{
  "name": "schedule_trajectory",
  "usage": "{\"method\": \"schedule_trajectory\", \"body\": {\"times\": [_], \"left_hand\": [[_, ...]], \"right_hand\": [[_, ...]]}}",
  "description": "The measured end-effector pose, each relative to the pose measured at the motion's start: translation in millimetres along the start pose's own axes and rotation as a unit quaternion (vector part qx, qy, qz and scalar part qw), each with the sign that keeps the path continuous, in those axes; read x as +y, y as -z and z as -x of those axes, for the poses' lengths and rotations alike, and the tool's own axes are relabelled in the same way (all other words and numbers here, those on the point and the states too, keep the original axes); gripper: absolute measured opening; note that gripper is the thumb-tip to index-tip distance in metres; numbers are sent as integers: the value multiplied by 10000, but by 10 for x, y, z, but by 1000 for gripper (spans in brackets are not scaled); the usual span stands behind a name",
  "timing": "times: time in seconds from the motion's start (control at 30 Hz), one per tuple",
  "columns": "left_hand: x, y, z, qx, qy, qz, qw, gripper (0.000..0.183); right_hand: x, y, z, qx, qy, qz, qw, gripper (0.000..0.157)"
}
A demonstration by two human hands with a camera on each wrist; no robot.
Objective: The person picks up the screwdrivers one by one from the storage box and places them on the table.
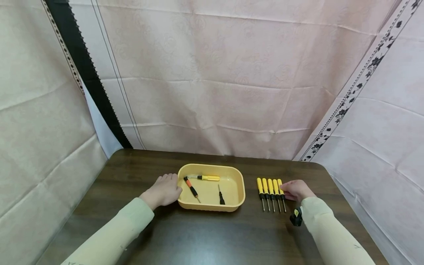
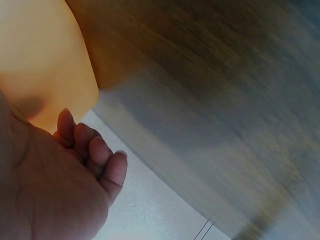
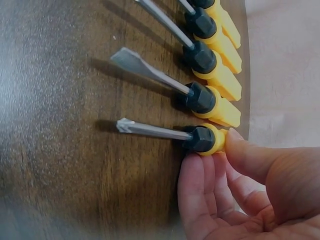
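At the left end of a yellow plastic tray, my left hand grips the wall near the corner; in the left wrist view its fingers are curled beside the tray, the thumb hidden. Inside lie a yellow-handled screwdriver, an orange and black screwdriver and a small black-handled screwdriver. To the right, several yellow and black screwdrivers lie in a row, shafts toward me. My right hand pinches the handle of the rightmost screwdriver, which has a cross-shaped tip. Its neighbour has a flat blade.
Everything lies on a dark brown wooden table with rounded far corners. Pale patterned cloth hangs behind it and at both sides. A small black device is worn on the right wrist.
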State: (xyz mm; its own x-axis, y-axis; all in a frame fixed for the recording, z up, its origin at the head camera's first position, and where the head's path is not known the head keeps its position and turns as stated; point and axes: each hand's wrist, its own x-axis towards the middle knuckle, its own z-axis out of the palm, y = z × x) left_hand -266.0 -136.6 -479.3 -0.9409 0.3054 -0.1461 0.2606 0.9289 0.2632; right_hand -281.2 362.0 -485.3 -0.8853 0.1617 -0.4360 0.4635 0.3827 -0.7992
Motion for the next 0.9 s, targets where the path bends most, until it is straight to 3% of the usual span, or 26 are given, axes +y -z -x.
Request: {"method": "schedule_trajectory", "body": {"times": [0.9], "left_hand": [[-6, -8, -4, -44, 21, -13, 10000, 50]], "right_hand": [[18, 20, 15, -42, -54, 29, 10000, 32]]}}
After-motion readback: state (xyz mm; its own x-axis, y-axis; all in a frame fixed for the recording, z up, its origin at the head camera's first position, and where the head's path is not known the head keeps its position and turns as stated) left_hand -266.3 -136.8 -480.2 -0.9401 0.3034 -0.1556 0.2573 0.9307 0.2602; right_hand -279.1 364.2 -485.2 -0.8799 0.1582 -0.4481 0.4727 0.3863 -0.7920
